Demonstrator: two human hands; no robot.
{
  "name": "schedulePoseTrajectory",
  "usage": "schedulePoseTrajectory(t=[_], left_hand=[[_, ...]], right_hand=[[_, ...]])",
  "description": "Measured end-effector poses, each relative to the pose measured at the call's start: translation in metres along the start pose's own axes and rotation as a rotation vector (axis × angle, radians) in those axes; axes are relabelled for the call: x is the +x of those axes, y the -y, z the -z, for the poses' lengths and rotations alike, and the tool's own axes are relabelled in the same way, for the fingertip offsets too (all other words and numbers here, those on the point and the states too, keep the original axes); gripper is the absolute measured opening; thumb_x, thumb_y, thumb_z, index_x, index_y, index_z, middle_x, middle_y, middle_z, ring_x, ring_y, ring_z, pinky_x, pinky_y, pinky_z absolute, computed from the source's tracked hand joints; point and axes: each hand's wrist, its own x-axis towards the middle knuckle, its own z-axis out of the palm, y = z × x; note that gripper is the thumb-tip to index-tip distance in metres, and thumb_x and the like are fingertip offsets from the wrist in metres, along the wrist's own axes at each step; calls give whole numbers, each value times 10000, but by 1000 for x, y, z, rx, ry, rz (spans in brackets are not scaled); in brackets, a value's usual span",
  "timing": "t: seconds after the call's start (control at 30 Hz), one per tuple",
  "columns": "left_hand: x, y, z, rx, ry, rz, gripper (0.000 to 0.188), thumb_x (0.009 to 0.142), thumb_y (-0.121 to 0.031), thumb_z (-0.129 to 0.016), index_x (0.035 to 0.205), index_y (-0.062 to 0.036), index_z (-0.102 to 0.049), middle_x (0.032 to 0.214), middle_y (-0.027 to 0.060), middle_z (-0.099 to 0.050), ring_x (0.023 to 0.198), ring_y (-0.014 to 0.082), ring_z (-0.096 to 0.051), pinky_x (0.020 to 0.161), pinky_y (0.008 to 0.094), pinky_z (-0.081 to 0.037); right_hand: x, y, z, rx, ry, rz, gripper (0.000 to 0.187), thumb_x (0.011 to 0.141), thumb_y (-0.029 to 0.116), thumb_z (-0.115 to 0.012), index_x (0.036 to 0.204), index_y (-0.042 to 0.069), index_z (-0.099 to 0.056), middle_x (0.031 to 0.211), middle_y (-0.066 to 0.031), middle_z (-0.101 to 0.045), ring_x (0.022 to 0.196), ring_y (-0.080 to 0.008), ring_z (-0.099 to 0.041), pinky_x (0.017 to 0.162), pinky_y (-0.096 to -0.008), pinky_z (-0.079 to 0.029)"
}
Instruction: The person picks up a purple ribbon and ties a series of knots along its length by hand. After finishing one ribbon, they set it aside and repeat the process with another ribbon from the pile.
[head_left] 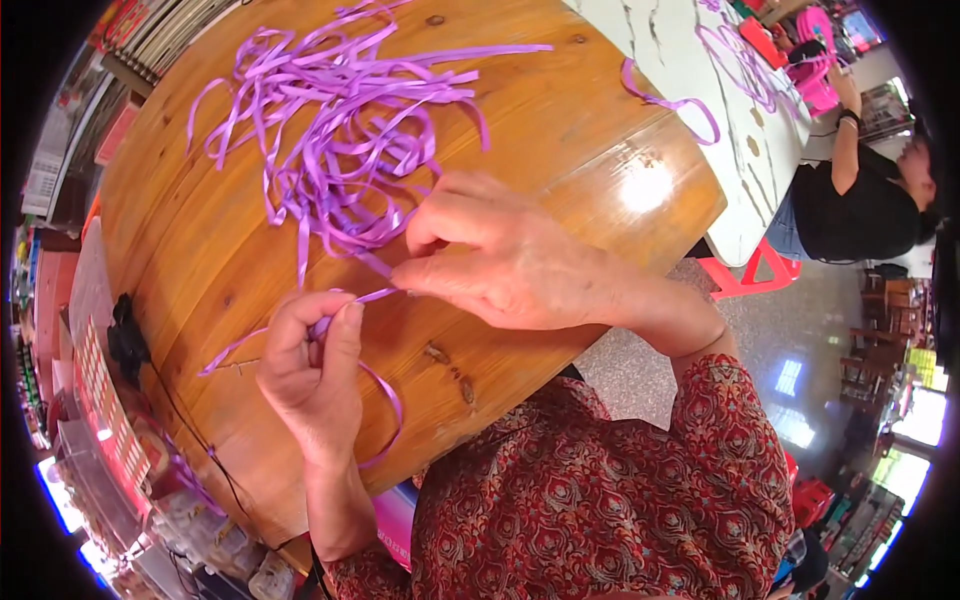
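Note:
A narrow purple ribbon [376, 295] runs between my two hands, above the wooden table [520, 200]. My left hand [318, 370] pinches it between thumb and bent fingers, and loose ends hang out on both sides, one curving down toward the near edge. With thumb and forefinger together, my right hand [500, 255] grips the same ribbon a short way off; its fingertips are partly hidden. Just beyond my hands lies a tangled heap of purple ribbons [340, 130], some strands reaching to the right.
A white marbled table [720, 160] adjoins on the right, with one purple ribbon [675, 103] across the join and more at its far end. A person in black [850, 200] sits there, near a red stool [745, 275]. A black cable [190, 430] crosses the left edge.

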Motion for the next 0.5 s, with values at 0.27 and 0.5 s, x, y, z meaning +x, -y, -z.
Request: schedulePoseTrajectory(t=[0.27,0.5], left_hand=[[4,9,-3,19,49,-77,128,825,62,-635,923,-16,-608,830,-19,-530,734,40,-467,638,150,-369],[-2,18,-9,-481,95,128,182,836,85,-596,996,-1,-579,892,18,-581,822,72,-517,730,205,-421]], right_hand=[[-2,1,4,733,342,-375,177,788,24,-677,960,57,-701,844,-57,-599,800,-185,-575,709,-287,-456],[1,3,-11,1203,256,-604,232,830,-9,-641,1047,55,-692,881,-29,-619,835,-102,-563,741,-238,-448]])
